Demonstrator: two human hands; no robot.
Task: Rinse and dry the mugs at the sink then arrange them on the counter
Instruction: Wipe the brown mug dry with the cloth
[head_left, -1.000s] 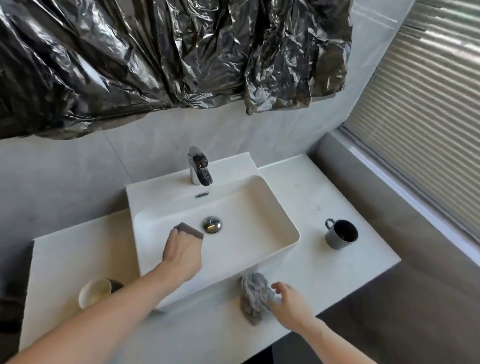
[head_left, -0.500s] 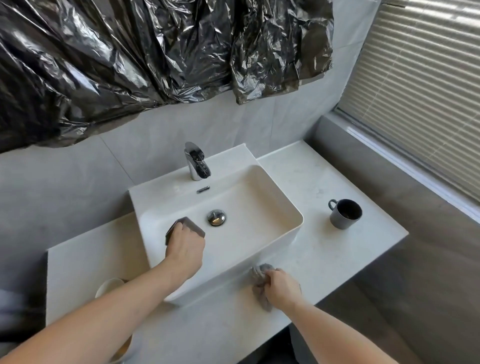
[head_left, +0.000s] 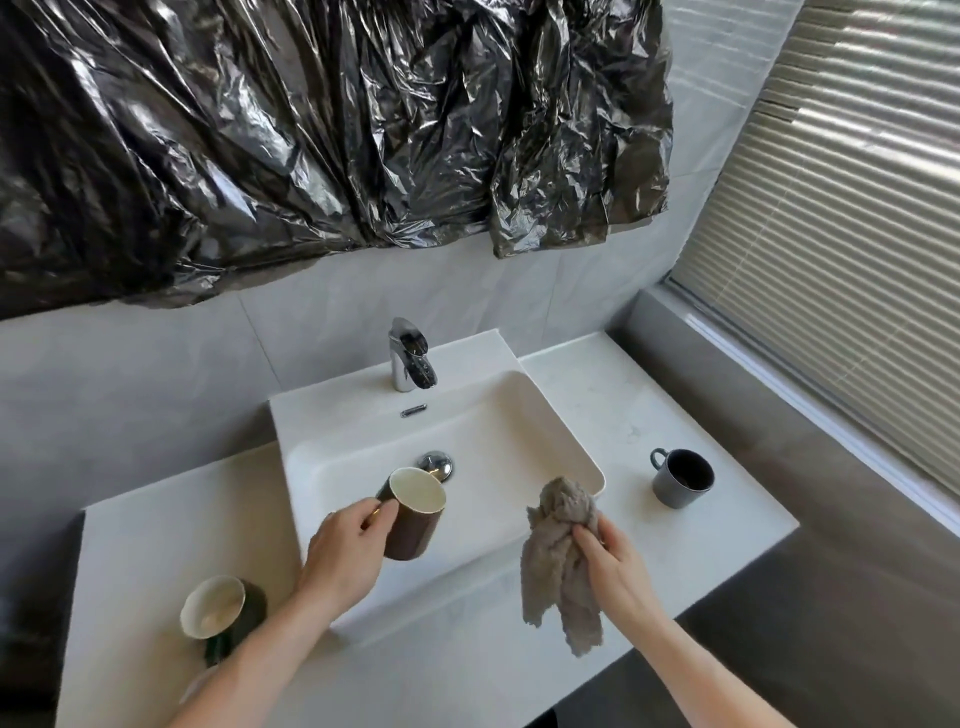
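My left hand grips a brown mug with a cream inside, holding it upright by its handle over the white sink basin. A grey cloth hangs from my right hand, lifted above the basin's front right corner. A dark green mug with a cream inside stands on the counter to the left of the sink. On the counter to the right stands a grey mug, its handle pointing left.
A chrome tap stands at the back of the basin, with the drain plug below it. The white counter ends at a front edge and a right edge. Black plastic sheeting covers the wall above. Window blinds fill the right side.
My left hand has lifted the brown mug up out of the basin. My right hand has picked the grey cloth up off the counter.
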